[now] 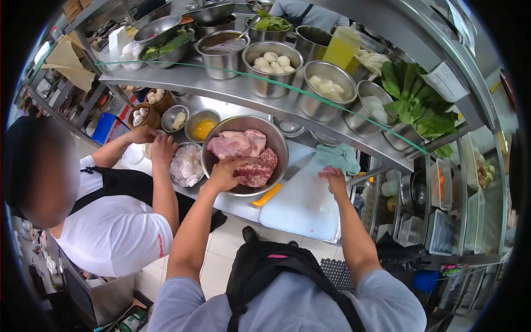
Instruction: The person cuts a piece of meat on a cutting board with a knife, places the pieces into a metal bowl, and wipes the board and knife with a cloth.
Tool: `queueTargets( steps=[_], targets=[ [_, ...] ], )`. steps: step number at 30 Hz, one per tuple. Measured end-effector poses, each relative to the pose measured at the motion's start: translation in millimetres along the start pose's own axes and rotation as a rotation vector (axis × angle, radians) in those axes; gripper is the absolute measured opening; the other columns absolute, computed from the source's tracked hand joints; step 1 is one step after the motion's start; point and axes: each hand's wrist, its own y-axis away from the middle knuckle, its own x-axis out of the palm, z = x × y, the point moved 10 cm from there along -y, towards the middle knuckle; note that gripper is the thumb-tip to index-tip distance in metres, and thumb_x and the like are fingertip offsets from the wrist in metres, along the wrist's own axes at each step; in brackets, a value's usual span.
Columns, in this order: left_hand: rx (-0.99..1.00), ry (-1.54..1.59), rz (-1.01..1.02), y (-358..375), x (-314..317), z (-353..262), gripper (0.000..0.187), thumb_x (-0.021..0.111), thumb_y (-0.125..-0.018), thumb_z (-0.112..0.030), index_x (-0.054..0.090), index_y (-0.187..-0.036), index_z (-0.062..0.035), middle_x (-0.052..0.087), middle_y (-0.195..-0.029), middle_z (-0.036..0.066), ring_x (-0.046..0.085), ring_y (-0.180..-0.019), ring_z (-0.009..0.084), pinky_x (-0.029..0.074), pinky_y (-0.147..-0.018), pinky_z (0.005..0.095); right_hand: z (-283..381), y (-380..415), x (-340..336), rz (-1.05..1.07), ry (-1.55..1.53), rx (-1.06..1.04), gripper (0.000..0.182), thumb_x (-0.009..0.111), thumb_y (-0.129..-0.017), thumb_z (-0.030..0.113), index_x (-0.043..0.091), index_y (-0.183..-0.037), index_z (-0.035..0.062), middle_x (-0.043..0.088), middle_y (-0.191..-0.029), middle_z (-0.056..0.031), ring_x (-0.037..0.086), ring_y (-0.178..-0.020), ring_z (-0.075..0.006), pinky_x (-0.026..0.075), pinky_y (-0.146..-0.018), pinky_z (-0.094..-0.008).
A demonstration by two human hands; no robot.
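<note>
A large steel bowl (206,166) holds big pieces of raw meat (260,169). My left hand (225,174) reaches over its near rim, fingers curled onto the marbled piece; the fingertips are partly hidden. Over the white cutting board (301,205), close to a folded green cloth (340,159), is my right hand (332,180). Its fingers are pinched together, with something small and pinkish at their tips that I cannot make out. A knife with a yellow handle (267,196) lies between bowl and board, its blade pointing away across the board.
At my left a co-worker's hands (155,143) are beside a bowl of pale, wet pieces (187,165). A bowl of yellow egg (203,128) stands behind. The steel shelf (221,83) above carries several pots and leafy greens (415,99). Baskets (442,185) line the right.
</note>
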Motion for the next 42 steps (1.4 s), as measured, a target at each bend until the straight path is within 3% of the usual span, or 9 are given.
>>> queueTargets(
  steps=[5, 7, 11, 15, 19, 31, 38, 40, 42],
  targets=[
    [-0.486, 0.339, -0.354, -3.8, -15.6, 93.4, 0.045, 0.079, -0.081, -0.024, 0.070, -0.116, 0.0035, 0.073, -0.106, 0.021, 0.069, -0.101, 0.0416, 0.054, -0.090, 0.0423, 137.4, 45.7, 93.7, 0.139, -0.272, -0.072, 0.031, 0.054, -0.089, 0.005, 0.060, -0.119, 0.0055, 0.075, -0.104, -0.0091, 0.069, -0.073, -0.0122, 0.039, -0.049, -0.0197],
    [-0.853, 0.814, -0.365, 3.2, 29.1, 147.7, 0.057, 0.077, -0.087, -0.027, 0.062, -0.130, 0.0060, 0.068, -0.126, 0.022, 0.066, -0.113, 0.0327, 0.051, -0.097, 0.0396, 156.9, 33.9, 128.4, 0.175, -0.223, -0.107, 0.031, 0.054, -0.090, 0.004, 0.060, -0.120, 0.0061, 0.075, -0.099, -0.0076, 0.068, -0.068, -0.0119, 0.038, -0.047, -0.0191],
    [-1.058, 1.173, -0.460, -6.9, 65.6, 157.7, 0.074, 0.080, -0.085, -0.034, 0.054, -0.141, 0.0069, 0.065, -0.131, 0.019, 0.064, -0.115, 0.0311, 0.048, -0.101, 0.0411, 199.6, 10.5, 176.6, 0.022, 0.314, -0.404, 0.037, 0.057, -0.090, 0.013, 0.060, -0.126, 0.0087, 0.067, -0.115, -0.0142, 0.067, -0.099, -0.0298, 0.054, -0.079, -0.0407],
    [-1.025, 1.469, -0.312, -23.3, 81.7, 153.1, 0.069, 0.079, -0.086, -0.038, 0.059, -0.137, 0.0040, 0.064, -0.132, 0.017, 0.061, -0.120, 0.0293, 0.046, -0.104, 0.0427, 197.9, 17.9, 181.7, -0.180, 0.820, -0.399, 0.051, 0.066, -0.086, 0.021, 0.053, -0.134, 0.0114, 0.052, -0.135, -0.0215, 0.058, -0.118, -0.0428, 0.052, -0.097, -0.0500],
    [-1.101, 1.619, -0.173, -31.1, 99.0, 146.4, 0.066, 0.083, -0.083, -0.032, 0.060, -0.136, 0.0001, 0.064, -0.133, 0.015, 0.061, -0.119, 0.0290, 0.046, -0.104, 0.0422, 133.4, 37.6, 204.7, 0.124, 0.760, -0.173, 0.074, 0.061, -0.083, 0.011, 0.037, -0.153, 0.0064, 0.039, -0.149, -0.0251, 0.045, -0.135, -0.0473, 0.043, -0.113, -0.0477],
    [-0.666, 1.087, -0.547, -102.3, 74.4, 185.2, 0.079, 0.083, -0.071, -0.008, 0.046, -0.140, 0.0047, 0.063, -0.128, 0.017, 0.064, -0.112, 0.0277, 0.052, -0.096, 0.0382, 111.7, 38.6, 207.7, 0.038, 0.619, -0.312, 0.086, 0.056, -0.081, 0.000, 0.020, -0.159, 0.0013, 0.016, -0.161, -0.0323, 0.024, -0.149, -0.0514, 0.033, -0.122, -0.0468],
    [-0.751, 1.207, -0.474, -87.7, 22.0, 119.7, 0.080, 0.084, -0.071, -0.009, 0.046, -0.141, 0.0021, 0.061, -0.128, 0.017, 0.061, -0.114, 0.0257, 0.051, -0.097, 0.0377, 170.8, 58.6, 204.2, -0.170, 0.786, -0.284, 0.087, 0.066, -0.077, 0.001, 0.032, -0.156, 0.0060, 0.029, -0.159, -0.0270, 0.036, -0.143, -0.0485, 0.036, -0.118, -0.0463],
    [-0.564, 1.122, -0.468, -90.6, 12.0, 101.1, 0.075, 0.082, -0.078, -0.018, 0.048, -0.143, -0.0031, 0.063, -0.125, 0.013, 0.060, -0.115, 0.0241, 0.050, -0.099, 0.0375, 194.7, 52.4, 227.6, -0.046, 0.482, -0.523, 0.070, 0.071, -0.084, 0.015, 0.046, -0.148, 0.0067, 0.047, -0.150, -0.0246, 0.047, -0.136, -0.0423, 0.038, -0.114, -0.0441],
    [-0.579, 1.307, -0.351, -84.7, 18.9, 93.9, 0.071, 0.079, -0.084, -0.024, 0.047, -0.145, -0.0056, 0.063, -0.125, 0.010, 0.060, -0.116, 0.0233, 0.048, -0.101, 0.0378, 187.5, 29.1, 243.0, -0.002, 0.342, -0.359, 0.067, 0.070, -0.088, 0.027, 0.047, -0.147, 0.0041, 0.051, -0.144, -0.0251, 0.050, -0.134, -0.0423, 0.040, -0.113, -0.0438]
  ],
)
